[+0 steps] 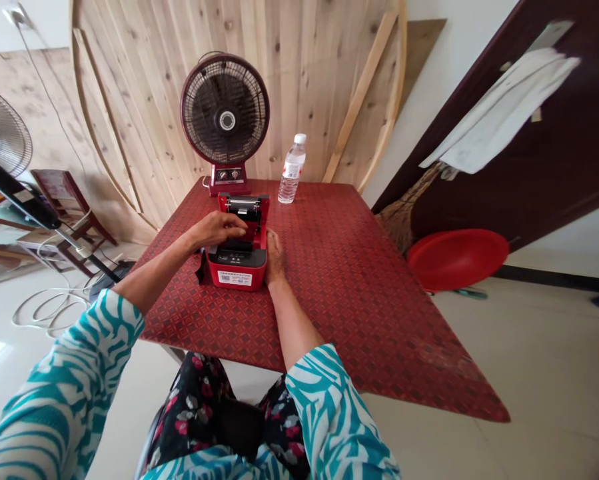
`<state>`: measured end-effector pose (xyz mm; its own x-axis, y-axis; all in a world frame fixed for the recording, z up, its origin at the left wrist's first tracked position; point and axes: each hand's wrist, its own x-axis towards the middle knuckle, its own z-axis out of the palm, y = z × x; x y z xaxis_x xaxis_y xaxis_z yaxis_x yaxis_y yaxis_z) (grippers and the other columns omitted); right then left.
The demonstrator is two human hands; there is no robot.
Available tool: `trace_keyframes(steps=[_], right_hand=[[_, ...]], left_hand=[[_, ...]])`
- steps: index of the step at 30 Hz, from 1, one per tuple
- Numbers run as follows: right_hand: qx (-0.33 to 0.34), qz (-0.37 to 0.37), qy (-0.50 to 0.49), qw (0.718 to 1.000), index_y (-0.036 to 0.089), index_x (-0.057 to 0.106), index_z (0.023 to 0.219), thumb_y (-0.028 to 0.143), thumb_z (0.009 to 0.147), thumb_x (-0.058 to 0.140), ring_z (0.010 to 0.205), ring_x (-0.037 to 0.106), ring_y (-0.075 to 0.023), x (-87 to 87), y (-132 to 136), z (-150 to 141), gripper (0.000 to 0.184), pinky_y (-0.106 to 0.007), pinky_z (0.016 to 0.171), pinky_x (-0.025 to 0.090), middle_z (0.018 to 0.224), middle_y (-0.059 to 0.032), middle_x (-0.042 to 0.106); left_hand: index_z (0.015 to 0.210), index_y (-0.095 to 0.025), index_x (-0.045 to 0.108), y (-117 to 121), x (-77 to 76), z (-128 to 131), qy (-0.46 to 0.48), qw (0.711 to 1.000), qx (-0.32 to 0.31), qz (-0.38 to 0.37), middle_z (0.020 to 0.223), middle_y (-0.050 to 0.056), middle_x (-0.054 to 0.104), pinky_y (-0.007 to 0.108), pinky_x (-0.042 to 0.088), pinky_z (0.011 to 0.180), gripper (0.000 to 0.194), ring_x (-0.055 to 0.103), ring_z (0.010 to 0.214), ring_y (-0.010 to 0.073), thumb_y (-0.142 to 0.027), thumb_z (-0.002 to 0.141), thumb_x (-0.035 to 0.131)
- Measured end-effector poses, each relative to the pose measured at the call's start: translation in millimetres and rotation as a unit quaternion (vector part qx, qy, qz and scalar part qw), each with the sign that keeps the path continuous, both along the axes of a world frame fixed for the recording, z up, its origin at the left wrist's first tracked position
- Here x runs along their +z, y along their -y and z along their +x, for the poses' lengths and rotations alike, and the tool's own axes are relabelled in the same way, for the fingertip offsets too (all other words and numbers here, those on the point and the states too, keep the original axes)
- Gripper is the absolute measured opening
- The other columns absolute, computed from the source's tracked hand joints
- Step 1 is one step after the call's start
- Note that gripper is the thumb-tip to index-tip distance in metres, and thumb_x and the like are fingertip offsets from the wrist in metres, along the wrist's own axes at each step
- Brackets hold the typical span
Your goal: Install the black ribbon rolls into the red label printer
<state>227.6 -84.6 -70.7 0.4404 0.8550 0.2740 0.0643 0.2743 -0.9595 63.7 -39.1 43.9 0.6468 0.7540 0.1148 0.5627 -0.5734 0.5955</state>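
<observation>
A small red and black label printer (239, 257) stands on the red patterned table (339, 293), its lid (244, 205) tipped open toward the back. My left hand (218, 229) reaches over the printer's open top, fingers curled down into the paper bay. My right hand (274, 259) rests flat against the printer's right side, fingers stretched along the casing. Whether the left fingers hold anything is hidden.
A red table fan (225, 120) and a clear water bottle (292, 170) stand at the table's far edge. A round wooden panel leans on the wall behind. A red basin (456, 257) and a broom lie on the floor right; a standing fan, chairs and cables are at left.
</observation>
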Motion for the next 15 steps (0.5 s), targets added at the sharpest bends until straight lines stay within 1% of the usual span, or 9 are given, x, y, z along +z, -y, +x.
trace_keyframes(steps=[2,4,6,8,10,12,15], right_hand=[[0.012,-0.010,-0.030,0.999,0.017,0.066,0.116,0.031,0.098,0.037,0.120,0.061,-0.0196,1.7,0,-1,0.037,-0.035,0.106,0.048,0.125,-0.0125,0.071],[0.009,-0.015,-0.063,0.998,0.016,0.066,0.116,0.032,0.098,0.037,0.118,0.063,-0.0200,3.9,1,-2,0.038,-0.036,0.106,0.048,0.126,-0.0126,0.071],[0.007,-0.023,-0.086,0.996,0.017,0.065,0.117,0.036,0.097,0.038,0.116,0.065,-0.0210,5.5,1,-3,0.038,-0.038,0.106,0.048,0.125,-0.0122,0.071],[0.006,-0.023,-0.089,0.996,0.018,0.065,0.119,0.041,0.096,0.040,0.117,0.065,-0.0217,5.9,2,-2,0.041,-0.039,0.107,0.048,0.127,-0.0115,0.071],[0.010,-0.014,-0.075,0.997,0.019,0.064,0.121,0.047,0.096,0.041,0.123,0.061,-0.0219,4.6,0,1,0.045,-0.040,0.110,0.045,0.132,-0.0111,0.068],[0.015,-0.005,-0.063,0.998,0.020,0.062,0.125,0.053,0.095,0.041,0.129,0.057,-0.0218,1.9,-3,4,0.050,-0.041,0.114,0.042,0.138,-0.0112,0.065],[0.021,0.018,-0.080,0.996,0.022,0.056,0.133,0.060,0.095,0.038,0.131,0.056,-0.0218,-1.3,-10,9,0.056,-0.044,0.116,0.041,0.143,-0.0110,0.060]], left_hand=[[0.108,-0.019,0.076,11,-4.5,-11,0.059,0.998,0.018,-0.015,0.100,0.005,0.079,0.029,0.054,0.085,0.032,0.071,0.090,0.0190,-0.038,0.083,0.068],[0.107,-0.019,0.077,23,-7.2,-19,0.078,0.996,-0.001,-0.033,0.099,0.005,0.079,0.030,0.055,0.085,0.035,0.071,0.089,0.0196,-0.041,0.082,0.069],[0.106,-0.018,0.077,34,-9.4,-23,0.091,0.995,-0.022,-0.045,0.098,0.005,0.079,0.030,0.055,0.083,0.037,0.072,0.089,0.0201,-0.046,0.086,0.065],[0.103,-0.017,0.078,43,-13.8,-24,0.116,0.992,-0.042,-0.030,0.100,0.007,0.079,0.031,0.056,0.084,0.040,0.072,0.091,0.0211,-0.051,0.090,0.061],[0.097,-0.017,0.078,47,-22.3,-24,0.158,0.985,-0.068,0.027,0.102,0.010,0.078,0.032,0.055,0.086,0.041,0.072,0.094,0.0219,-0.053,0.092,0.059],[0.094,-0.017,0.078,49,-33.4,-24,0.197,0.971,-0.084,0.106,0.101,0.011,0.078,0.036,0.054,0.089,0.040,0.072,0.096,0.0222,-0.051,0.094,0.057],[0.097,-0.019,0.079,47,-48.6,-26,0.216,0.952,-0.078,0.202,0.103,0.011,0.076,0.040,0.049,0.094,0.039,0.069,0.101,0.0226,-0.046,0.100,0.050]])
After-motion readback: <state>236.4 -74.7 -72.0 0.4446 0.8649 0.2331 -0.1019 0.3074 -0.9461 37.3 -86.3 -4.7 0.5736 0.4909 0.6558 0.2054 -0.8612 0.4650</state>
